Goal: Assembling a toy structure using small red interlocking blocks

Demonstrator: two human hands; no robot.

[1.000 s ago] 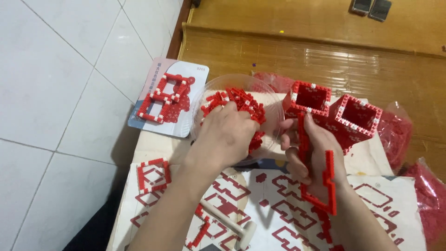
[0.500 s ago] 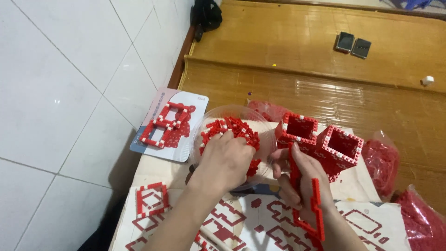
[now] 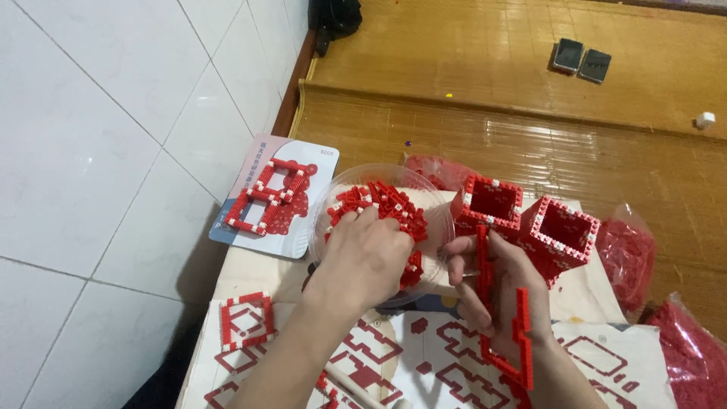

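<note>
Left hand (image 3: 363, 254) in brick bowl (image 3: 435, 198), right hand (image 3: 496, 284) clasping red frame (image 3: 515, 333)

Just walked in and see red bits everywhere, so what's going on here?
A person is building with small red bricks. The left hand digs into a clear bowl of loose red bricks. The right hand holds a red brick model with two open square boxes on top. A picture card lies beside the bowl, and printed sheets lie under the arms.
</note>
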